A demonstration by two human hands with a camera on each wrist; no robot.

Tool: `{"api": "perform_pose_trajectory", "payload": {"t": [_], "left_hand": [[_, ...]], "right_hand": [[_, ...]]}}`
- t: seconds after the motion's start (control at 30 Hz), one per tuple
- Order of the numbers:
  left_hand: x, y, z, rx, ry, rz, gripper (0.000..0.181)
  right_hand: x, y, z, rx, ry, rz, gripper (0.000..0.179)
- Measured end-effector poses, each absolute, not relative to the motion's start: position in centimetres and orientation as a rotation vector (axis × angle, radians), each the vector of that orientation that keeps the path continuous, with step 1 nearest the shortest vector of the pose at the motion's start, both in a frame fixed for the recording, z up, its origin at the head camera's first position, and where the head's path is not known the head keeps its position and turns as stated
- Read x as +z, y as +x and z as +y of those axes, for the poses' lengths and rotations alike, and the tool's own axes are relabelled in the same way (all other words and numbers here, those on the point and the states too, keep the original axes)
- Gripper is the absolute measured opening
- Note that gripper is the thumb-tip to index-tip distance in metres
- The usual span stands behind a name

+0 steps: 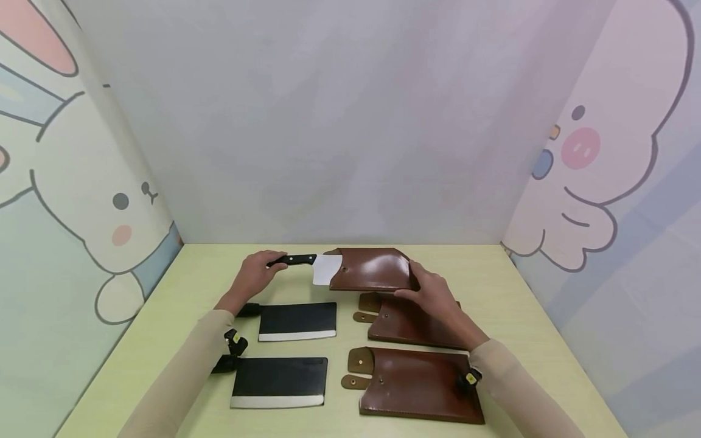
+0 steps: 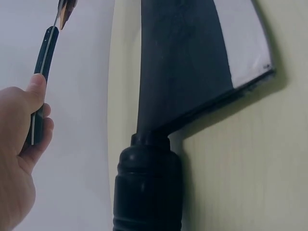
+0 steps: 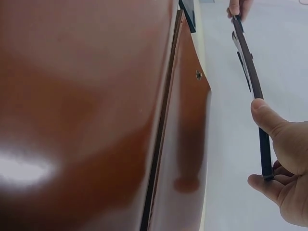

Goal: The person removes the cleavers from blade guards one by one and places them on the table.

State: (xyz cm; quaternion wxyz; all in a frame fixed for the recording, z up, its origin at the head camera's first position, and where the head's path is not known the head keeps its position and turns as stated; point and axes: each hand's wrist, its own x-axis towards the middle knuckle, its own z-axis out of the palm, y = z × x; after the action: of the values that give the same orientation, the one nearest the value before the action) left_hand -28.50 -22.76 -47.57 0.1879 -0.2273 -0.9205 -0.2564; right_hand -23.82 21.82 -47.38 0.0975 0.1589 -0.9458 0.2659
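A cleaver point(image 1: 327, 270) with a riveted black handle is raised at the back of the table, its blade partly inside a brown leather sheath point(image 1: 374, 267). My left hand point(image 1: 255, 275) grips the handle. Thumb and fingers show wrapped round it in the left wrist view, where the handle point(image 2: 44, 57) points upward. At the sheath's far right end, my right hand point(image 1: 434, 294) holds its edge. From the right wrist, the sheath point(image 3: 255, 82) appears edge-on, the thumb on one side and fingers under its end. The blade's tip is hidden inside the leather.
Two dark-bladed cleavers lie left of centre, a back one point(image 1: 298, 319) and a front one point(image 1: 279, 378). Right of them rest two more brown sheaths, one at the back point(image 1: 413, 322) partly behind my right arm, another in front point(image 1: 418, 384). Walls point(image 1: 339, 134) enclose the table.
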Motion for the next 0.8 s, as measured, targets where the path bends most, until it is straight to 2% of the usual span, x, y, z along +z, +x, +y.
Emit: {"api": "perform_pose_trajectory", "payload": {"t": [0.8], "left_hand": [[-47.6,-28.0,-24.2,-0.735,-0.583,-2.569,0.037]], "right_hand": [[-47.6,-23.7,23.0,0.811,0.467,-2.774,0.092]]}}
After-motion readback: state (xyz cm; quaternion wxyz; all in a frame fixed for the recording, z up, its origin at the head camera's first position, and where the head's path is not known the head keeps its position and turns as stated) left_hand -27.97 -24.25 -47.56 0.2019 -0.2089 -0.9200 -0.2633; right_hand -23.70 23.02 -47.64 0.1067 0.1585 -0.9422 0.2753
